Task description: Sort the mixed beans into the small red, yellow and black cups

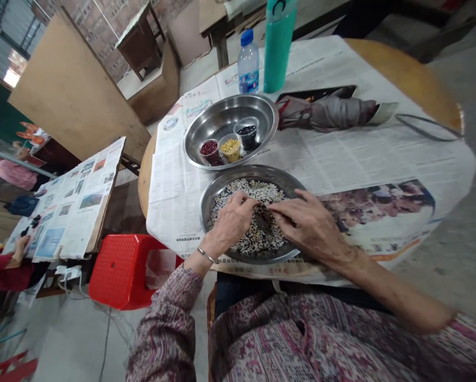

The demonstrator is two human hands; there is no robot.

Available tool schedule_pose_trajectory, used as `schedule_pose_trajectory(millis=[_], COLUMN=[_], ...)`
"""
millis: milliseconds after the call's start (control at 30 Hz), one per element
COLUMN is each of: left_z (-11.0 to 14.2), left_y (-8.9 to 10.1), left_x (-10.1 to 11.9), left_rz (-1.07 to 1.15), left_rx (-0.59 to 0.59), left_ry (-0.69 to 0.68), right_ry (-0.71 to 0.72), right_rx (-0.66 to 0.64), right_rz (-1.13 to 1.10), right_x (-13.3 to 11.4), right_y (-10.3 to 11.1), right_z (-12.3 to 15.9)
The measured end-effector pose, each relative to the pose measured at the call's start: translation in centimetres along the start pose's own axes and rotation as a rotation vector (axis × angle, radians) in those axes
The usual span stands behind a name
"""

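Observation:
A steel basin (206, 193) in front of me holds a spread of mixed grains and beans (257, 241), mostly white and black with some yellow. My left hand (234, 216) is over its left side, fingers curled and pressed together at the surface. From the right reaches my right hand (311, 223), thumb and forefinger drawn together over the middle of the mix. Whatever is between the fingertips of either hand is too small to make out. Behind stands a second steel basin (206, 124) with clear cups of dark red beans (210, 150), yellow beans (230, 147) and black beans (247, 135).
Newspaper (168, 196) covers the round table. At the back are a water bottle (248, 66) and a teal bottle (278, 50). A folded grey umbrella (325, 111) lies right of the basins. A red stool (119, 268) stands left; another person's hand (21, 246) rests at a side table.

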State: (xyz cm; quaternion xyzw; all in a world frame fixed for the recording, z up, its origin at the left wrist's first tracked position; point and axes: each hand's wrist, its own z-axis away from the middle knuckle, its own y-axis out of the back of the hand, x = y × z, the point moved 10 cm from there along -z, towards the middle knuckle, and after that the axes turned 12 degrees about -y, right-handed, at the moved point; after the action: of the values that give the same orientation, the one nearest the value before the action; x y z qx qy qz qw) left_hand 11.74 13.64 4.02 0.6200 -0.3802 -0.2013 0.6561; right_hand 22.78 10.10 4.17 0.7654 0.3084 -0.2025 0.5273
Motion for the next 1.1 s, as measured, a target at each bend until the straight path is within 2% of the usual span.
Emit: schedule_pose_trajectory(millis=[100, 200, 300, 433, 500, 600, 733, 867, 967, 1100], left_z=[0.1, -0.1, -1.3, -2.2, -1.4, 0.8, 3.6, 3.8, 2.0, -1.2], left_y=[1.4, 1.1, 0.0, -0.7, -0.8, -1.1, -0.8, -1.5, -2.8, -2.7], left_x=[-2.9, -4.3, -3.8, -1.5, -0.2, 1.7, 4.6, 6.8, 6.5, 4.0], left_rz=[-0.062, -0.062, 0.033, 0.13, 0.159, 0.176, 0.191, 0.116, -0.054, -0.198], left_rx=[0.072, 0.024, -0.019, -0.013, -0.022, -0.106, -0.169, -0.244, -0.255, -0.144], left_ry=[0.193, 0.292, 0.21, 0.024, -0.036, -0.095, -0.233, -0.408, -0.452, -0.36], right_ry=[0.033, 0.098, 0.119, 0.074, 0.047, 0.039, 0.036, 0.026, 0.011, -0.025], right_rx=[0.12, 0.217, 0.231, 0.268, 0.285, 0.265, 0.246, 0.276, 0.307, 0.335], right_rz=[-0.049, -0.075, -0.059, -0.12, -0.195, -0.3, -0.327, -0.302, -0.29, -0.268], right_x=[-0.2, -0.6, -0.8, 0.0, 0.6, 1.0, 1.1, 1.2, 1.5, 1.8], right_y=[1.0, 1.6, 1.5, 2.1, 2.4, 2.5, 2.4, 2.3, 2.2, 2.3], right_z=[0.2, 0.7, 1.0, 1.4, 1.6, 1.8, 1.8, 1.8, 1.9, 2.0])
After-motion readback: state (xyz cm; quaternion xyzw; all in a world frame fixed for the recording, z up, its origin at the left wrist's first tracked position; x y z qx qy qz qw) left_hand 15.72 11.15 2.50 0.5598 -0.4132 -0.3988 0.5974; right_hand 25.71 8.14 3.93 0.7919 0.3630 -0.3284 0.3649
